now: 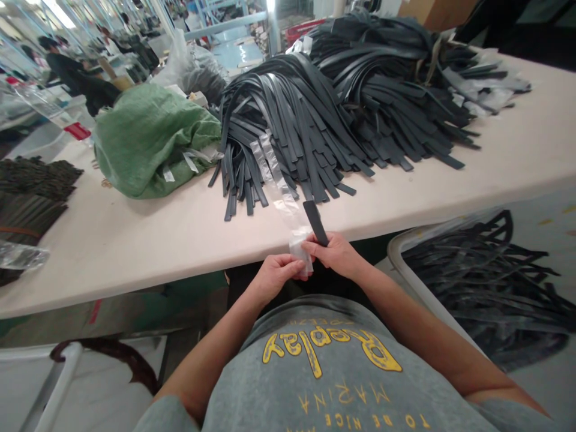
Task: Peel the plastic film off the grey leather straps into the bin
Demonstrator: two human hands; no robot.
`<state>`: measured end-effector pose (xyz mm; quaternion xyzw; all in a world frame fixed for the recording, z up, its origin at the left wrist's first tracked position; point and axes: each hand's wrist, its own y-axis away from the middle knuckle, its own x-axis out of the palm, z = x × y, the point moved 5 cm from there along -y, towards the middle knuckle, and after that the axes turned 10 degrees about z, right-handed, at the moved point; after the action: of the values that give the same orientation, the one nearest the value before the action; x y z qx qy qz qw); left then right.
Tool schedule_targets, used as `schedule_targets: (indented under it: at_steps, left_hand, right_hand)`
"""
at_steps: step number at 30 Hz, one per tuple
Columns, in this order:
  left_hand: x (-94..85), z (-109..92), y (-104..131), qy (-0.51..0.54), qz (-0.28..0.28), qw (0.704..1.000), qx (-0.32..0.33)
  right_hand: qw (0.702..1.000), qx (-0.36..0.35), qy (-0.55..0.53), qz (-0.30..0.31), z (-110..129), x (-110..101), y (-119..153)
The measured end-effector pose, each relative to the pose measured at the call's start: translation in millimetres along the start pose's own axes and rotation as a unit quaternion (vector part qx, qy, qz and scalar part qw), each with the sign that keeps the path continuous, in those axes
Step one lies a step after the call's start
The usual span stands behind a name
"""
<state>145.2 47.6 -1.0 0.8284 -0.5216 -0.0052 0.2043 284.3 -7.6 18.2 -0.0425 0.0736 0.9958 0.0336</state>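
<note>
- At the near edge of the table (193,246), before a grey printed shirt (324,384), I find both hands at work, close together.
- Left hand (281,273): thumb and fingers pinched together on the lower part of a clear sleeve (299,249), no slack showing.
- Right hand (335,252): closed on a dark strap (317,222), thumb tip also pressing the sleeve's side.
- Step in hand, as I judge it: bringing sleeve and strap together by the strap's covered end. That end is hidden at the right hand; whether it sits inside the plastic, I cannot tell.
- Next move, in my judgement, calls for a parted sleeve mouth and a strap held in line with it; thin film could crumple or cling.
- Strap condition: flat, narrow, near black, matt, square-cut at the visible tip, which points away over the table edge. It looks stiff enough to stand out from the fingers unsupported.
- Beyond the hands, a crinkled plastic band (274,171) runs up onto a large strap heap (292,108), whose lengths bend over and fan towards the near edge.
- Left of the heap, touching or nearly so: a green sack (153,141).
- Far off, blurred: a co-worker in dark clothing (72,69).
</note>
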Motion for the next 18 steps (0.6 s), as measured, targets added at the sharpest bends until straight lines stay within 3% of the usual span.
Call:
schedule_targets:
  at_steps: [6, 9, 14, 16, 18]
  left_hand:
    - [12.0, 7, 7, 0.024, 0.072, 0.997, -0.027]
    - [10.6, 8, 13, 0.059, 0.077, 0.995, -0.038]
    - [-21.0, 6, 29, 0.072, -0.029, 0.997, -0.017]
    - [-37.8, 6, 37, 0.081, -0.082, 0.993, -0.013]
    - [-51.6, 7, 43, 0.101, -0.125, 0.987, -0.014]
  right_hand:
    - [0.996, 0.019, -0.086, -0.030, -7, -5, -2]
    - [0.993, 0.018, -0.103, -0.051, -8, -9, -6]
    - [0.972, -0.011, -0.206, -0.110, 14, -15, 10]
    - [0.966, -0.029, -0.242, -0.086, 37, -12, 31]
    - [0.971, -0.057, -0.231, -0.017, 64, -4, 55]
